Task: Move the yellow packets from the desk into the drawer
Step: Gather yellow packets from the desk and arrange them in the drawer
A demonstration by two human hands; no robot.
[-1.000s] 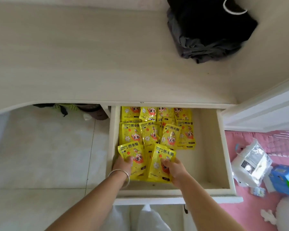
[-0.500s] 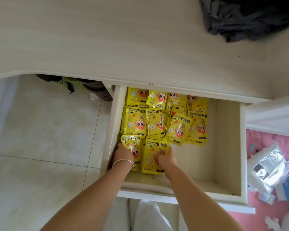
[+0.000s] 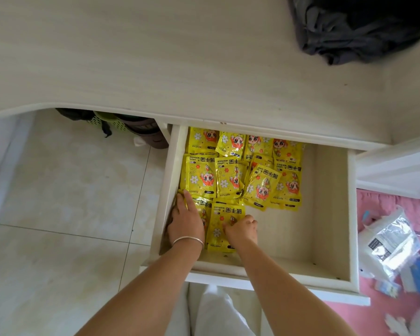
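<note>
We see two bare forearms with no sleeves reaching in from the bottom edge. Our left hand [image 3: 186,220] has a thin, plain silver bangle [image 3: 188,240] around the wrist. Our right hand [image 3: 241,230] wears nothing. Below, between the arms, we see white trousers [image 3: 218,311].

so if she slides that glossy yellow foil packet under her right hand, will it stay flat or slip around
The glossy yellow foil packet looks thin and crinkled, so probably floppy, likely buckling when pushed. Its shiny film probably slides easily over the neighbouring packets. Her right hand pressing down should steady it.
</note>
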